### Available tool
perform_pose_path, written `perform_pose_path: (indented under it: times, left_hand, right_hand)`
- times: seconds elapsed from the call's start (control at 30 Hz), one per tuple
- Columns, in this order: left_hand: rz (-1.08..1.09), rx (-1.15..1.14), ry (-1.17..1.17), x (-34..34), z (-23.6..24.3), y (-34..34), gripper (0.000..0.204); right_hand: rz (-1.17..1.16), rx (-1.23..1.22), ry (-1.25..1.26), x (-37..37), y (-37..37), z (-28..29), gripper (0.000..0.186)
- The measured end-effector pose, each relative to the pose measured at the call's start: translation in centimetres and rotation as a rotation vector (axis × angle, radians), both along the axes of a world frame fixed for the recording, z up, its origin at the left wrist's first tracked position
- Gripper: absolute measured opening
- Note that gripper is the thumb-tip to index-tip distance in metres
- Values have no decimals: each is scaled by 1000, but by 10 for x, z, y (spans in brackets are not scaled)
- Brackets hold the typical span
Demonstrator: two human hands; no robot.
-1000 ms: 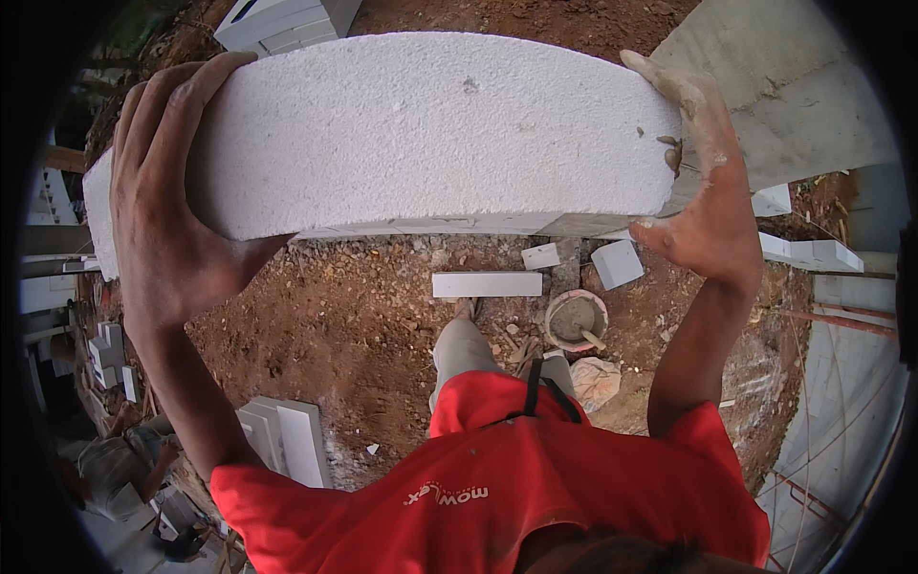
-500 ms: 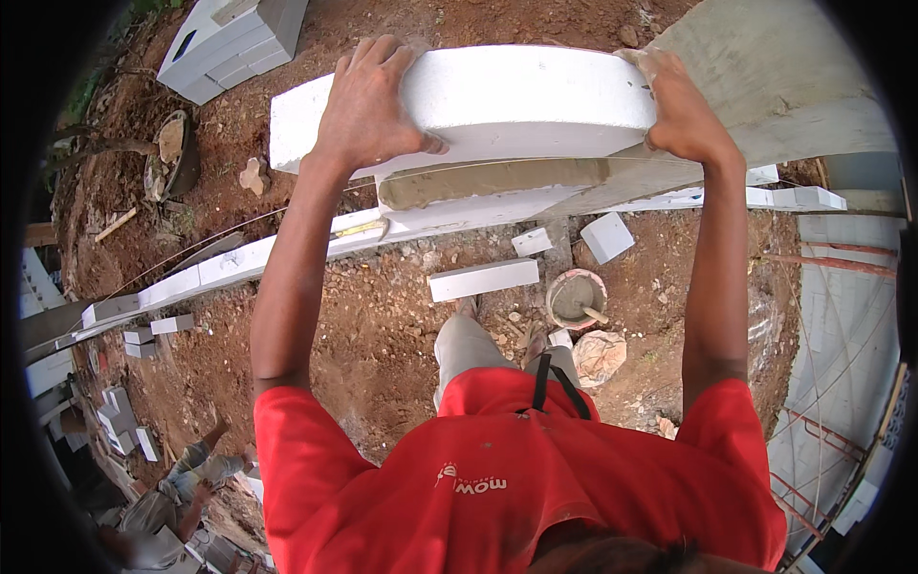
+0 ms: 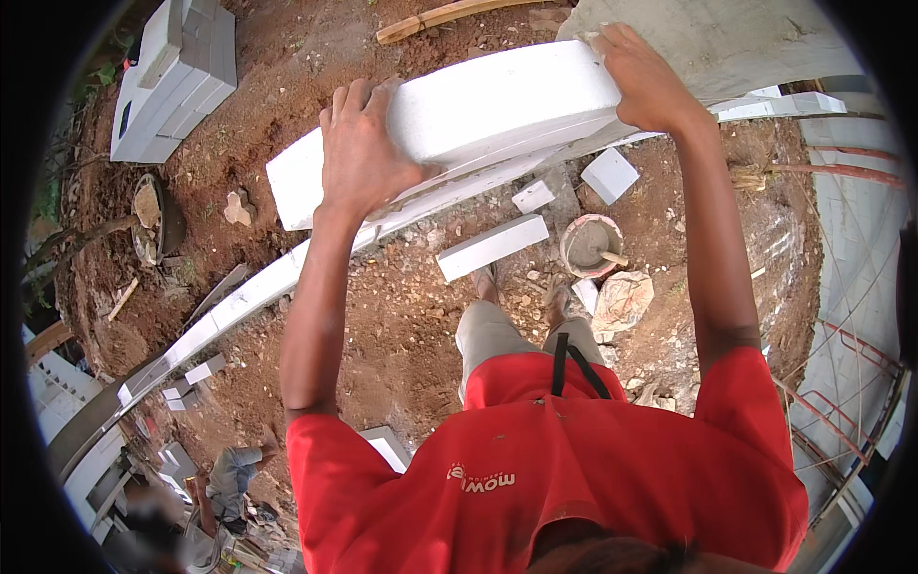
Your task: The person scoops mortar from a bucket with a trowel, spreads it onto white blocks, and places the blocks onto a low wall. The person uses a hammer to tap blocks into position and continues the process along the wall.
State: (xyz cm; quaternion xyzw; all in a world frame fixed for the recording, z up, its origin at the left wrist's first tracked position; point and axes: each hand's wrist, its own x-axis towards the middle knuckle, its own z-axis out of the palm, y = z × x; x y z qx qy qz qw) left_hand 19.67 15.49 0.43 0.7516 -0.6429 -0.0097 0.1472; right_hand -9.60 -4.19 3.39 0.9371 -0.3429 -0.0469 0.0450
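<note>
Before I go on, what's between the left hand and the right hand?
The head view shows it: the middle of the white block, spanning from the left hand to the right hand.

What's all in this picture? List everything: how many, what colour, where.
Held block: 1, white, top centre
Low wall: 1, white, curving toward lower left
Block stack: 1, white-grey, upper left
Long block: 1, white, centre
Bucket: 1, pinkish rim, right of long block
Mortar: 1 batch, grey, inside bucket
Square block: 1, white, above bucket
Small block: 1, white, left of square block
Crumpled bag: 1, tan, below bucket
Plank: 1, light brown, top edge
Tub: 1, dark, left
Concrete: 1 surface, grey, upper right
Soil: 1 stretch, brown, throughout
Scattered blocks: several, white, left
Co-worker: 1, grey clothes, lower left
Shirt: 1, red, bottom
Trousers: 1 pair, beige, below centre
Left hand: 1, bare, on held block
Right hand: 1, bare, at its right end
</note>
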Motion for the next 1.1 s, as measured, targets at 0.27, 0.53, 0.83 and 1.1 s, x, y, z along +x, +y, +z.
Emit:
perform_pose_path:
  times: [0.27, 0.53, 0.83, 1.1]
  left_hand:
    - [9, 30, 12, -1, -10, -4, 106]
    - [-21, 36, -27, -3, -2, -4, 107]
    - [-135, 209, -28, 11, -7, -17, 136]
    - [-140, 198, 83, 20, -7, -24, 129]
  right_hand:
    - [-73, -49, 28, 2, -1, -19, 85]
    - [-93, 0, -51, 8, 22, -11, 75]
    - [-176, 160, -338, 0, 38, -17, 69]
    - [-165, 64, -234, 3, 27, -26, 68]
